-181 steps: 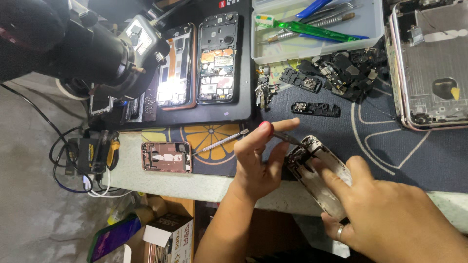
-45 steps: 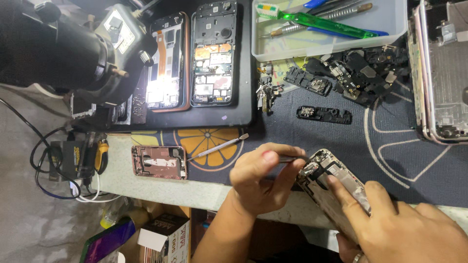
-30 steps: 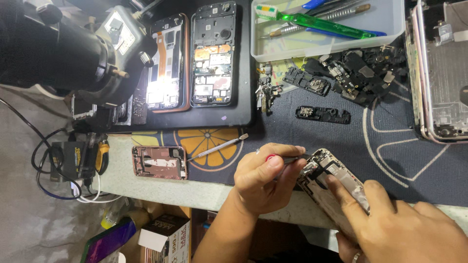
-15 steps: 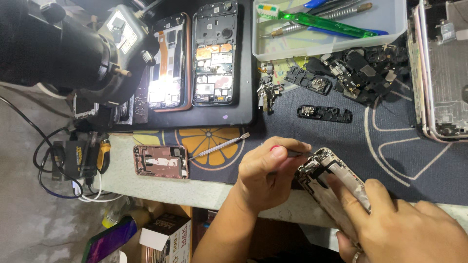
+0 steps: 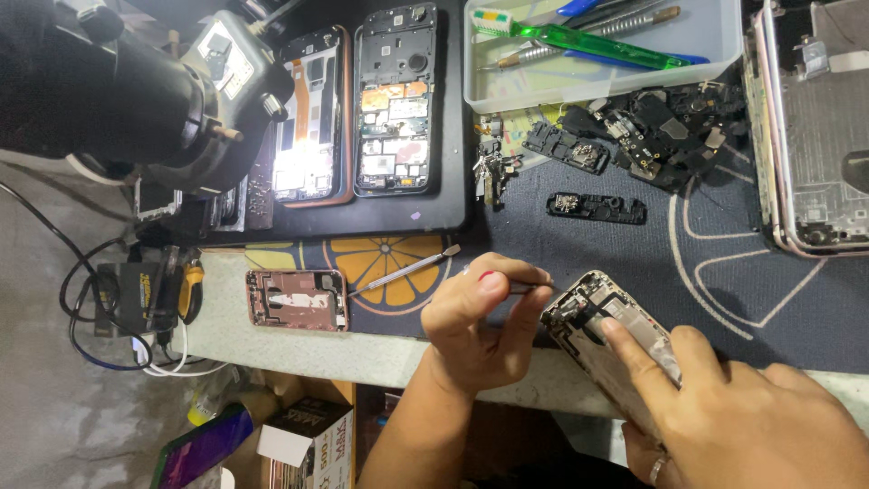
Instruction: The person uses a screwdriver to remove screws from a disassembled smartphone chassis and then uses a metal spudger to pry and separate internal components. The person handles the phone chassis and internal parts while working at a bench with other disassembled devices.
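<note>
The workbench (image 5: 272,335) runs across the view, its pale near edge toward me and a dark mat (image 5: 724,272) printed with an orange slice over most of it. At the far left a black microscope (image 5: 118,91) hangs over two opened phones (image 5: 394,100) lying side by side. A clear tray (image 5: 724,36) of tools sits along the far edge, and a silver phone chassis (image 5: 815,136) is cut off at the far right corner.

My right hand (image 5: 760,426) grips the opened phone (image 5: 606,335) at the near edge, fingers curled under it and the forefinger pressed on its inner plate. Its long axis runs diagonally, the upper end pointing toward the far left, the lower end hidden beneath my palm.

My left hand (image 5: 480,326) pinches a thin metal tool (image 5: 529,288) between thumb and two fingers, closed tight; the tip points right into the phone's upper end, though where it touches is too small to make out.

A pink phone frame (image 5: 297,299) lies near the near edge, a metal spudger (image 5: 403,270) just beside it.
</note>
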